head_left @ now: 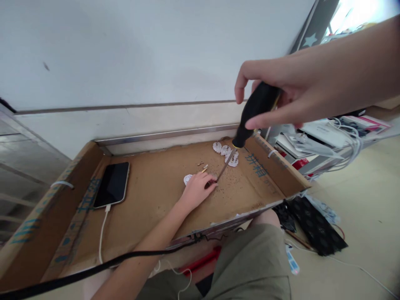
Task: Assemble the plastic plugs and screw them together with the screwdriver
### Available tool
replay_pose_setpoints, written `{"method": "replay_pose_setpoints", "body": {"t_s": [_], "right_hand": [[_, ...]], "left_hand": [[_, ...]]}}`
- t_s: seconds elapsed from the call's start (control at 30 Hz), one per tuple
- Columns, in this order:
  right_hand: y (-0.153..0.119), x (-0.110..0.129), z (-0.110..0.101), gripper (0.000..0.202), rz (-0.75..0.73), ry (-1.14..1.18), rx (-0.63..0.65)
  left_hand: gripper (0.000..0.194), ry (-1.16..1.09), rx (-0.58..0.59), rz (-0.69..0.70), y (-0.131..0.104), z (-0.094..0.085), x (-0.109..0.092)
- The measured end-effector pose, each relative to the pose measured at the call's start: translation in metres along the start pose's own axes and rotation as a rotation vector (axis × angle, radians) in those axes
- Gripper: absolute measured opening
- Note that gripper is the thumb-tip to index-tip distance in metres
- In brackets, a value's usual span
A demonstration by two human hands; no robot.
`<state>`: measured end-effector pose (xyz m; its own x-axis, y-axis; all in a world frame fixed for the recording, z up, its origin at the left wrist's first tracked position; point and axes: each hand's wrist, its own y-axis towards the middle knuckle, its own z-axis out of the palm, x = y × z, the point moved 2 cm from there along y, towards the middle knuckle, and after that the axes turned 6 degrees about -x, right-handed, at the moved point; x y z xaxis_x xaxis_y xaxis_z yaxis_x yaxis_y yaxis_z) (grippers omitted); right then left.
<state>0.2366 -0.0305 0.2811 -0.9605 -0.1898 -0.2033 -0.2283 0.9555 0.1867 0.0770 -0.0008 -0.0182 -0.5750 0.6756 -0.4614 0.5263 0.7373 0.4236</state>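
Observation:
My right hand [281, 96] is wrapped round the black handle of a screwdriver [254, 110], whose metal shaft slants down to the left. The shaft's tip ends at the fingertips of my left hand [200, 187], which rests low on the cardboard tray [156, 196]. Those left fingers are closed round something small and dark, too hidden to name. A white round piece [187, 179] lies just left of that hand. Behind the shaft sits a group of several white round pieces [225, 150]. Small pale pieces [204, 168] and many tiny dark bits lie near the left fingers.
A phone [112, 184] with a white cable [102, 237] lies at the tray's left. A black cord [125, 258] crosses in front of the tray. White cables and packages [325, 135] are piled on the right. A white wall [156, 54] stands behind.

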Motion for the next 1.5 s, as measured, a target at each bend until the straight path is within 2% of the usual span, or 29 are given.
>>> {"method": "replay_pose_setpoints", "body": {"t_s": [0.07,0.13,0.23,0.3,0.4,0.47,0.6,0.67,0.73,0.8,0.83,0.93,1.03,1.1,1.2,1.27,1.4,1.5], "right_hand": [[0.003,0.001,0.001,0.063,0.000,-0.230,-0.037],[0.007,-0.002,0.002,0.071,0.001,-0.329,-0.106],[0.009,-0.011,0.004,0.061,0.029,-0.159,0.027],[0.008,-0.014,0.003,0.064,0.024,-0.012,0.137],[0.003,-0.012,0.003,0.060,0.072,-0.030,0.158],[-0.002,-0.007,0.004,0.059,0.108,-0.090,0.070],[-0.012,0.003,0.004,0.056,0.007,-0.165,-0.183],[-0.013,0.002,0.003,0.054,-0.040,-0.086,-0.135],[-0.011,0.000,0.001,0.058,-0.065,0.060,-0.005],[-0.010,-0.001,0.001,0.050,-0.077,0.080,0.048],[-0.010,0.000,0.001,0.046,-0.083,0.022,0.011],[-0.014,0.009,0.006,0.052,-0.126,-0.190,-0.239],[-0.017,0.018,0.014,0.046,-0.172,-0.169,-0.370],[-0.012,0.015,0.016,0.041,-0.201,-0.051,-0.355],[-0.002,0.003,0.017,0.044,-0.243,0.111,-0.217],[0.002,-0.005,0.017,0.048,-0.237,0.123,-0.168],[0.003,-0.003,0.017,0.044,-0.211,0.038,-0.318],[0.003,0.002,0.023,0.044,-0.210,0.061,-0.400]], "left_hand": [[0.012,-0.008,-0.007,-0.004,0.000,0.000,0.000],[0.013,-0.010,-0.009,-0.006,0.000,0.000,0.001],[0.013,-0.001,-0.006,0.000,0.000,0.000,0.000],[0.013,0.009,-0.004,0.008,0.000,0.000,-0.001],[0.013,0.023,-0.001,0.009,0.000,-0.001,-0.001],[0.013,0.023,-0.004,0.002,0.000,-0.001,-0.002],[0.012,0.008,-0.006,-0.004,0.000,-0.001,-0.002],[0.012,0.002,-0.004,-0.009,0.000,-0.001,-0.003],[0.012,-0.003,-0.004,-0.014,0.000,-0.001,-0.003],[0.011,0.001,-0.004,-0.013,0.001,0.000,-0.002],[0.010,0.006,-0.005,-0.013,0.001,0.000,-0.002],[0.009,0.022,-0.011,-0.009,0.001,0.000,0.000],[0.009,0.030,-0.008,-0.003,0.001,-0.001,0.000],[0.009,0.026,-0.003,-0.003,0.001,-0.001,-0.001],[0.009,0.018,-0.002,-0.012,0.001,-0.002,-0.002],[0.008,0.020,0.001,-0.017,0.002,-0.003,-0.002],[0.007,0.020,0.005,-0.033,0.003,-0.003,0.000],[0.008,0.009,0.007,-0.035,0.003,-0.003,-0.001]]}}
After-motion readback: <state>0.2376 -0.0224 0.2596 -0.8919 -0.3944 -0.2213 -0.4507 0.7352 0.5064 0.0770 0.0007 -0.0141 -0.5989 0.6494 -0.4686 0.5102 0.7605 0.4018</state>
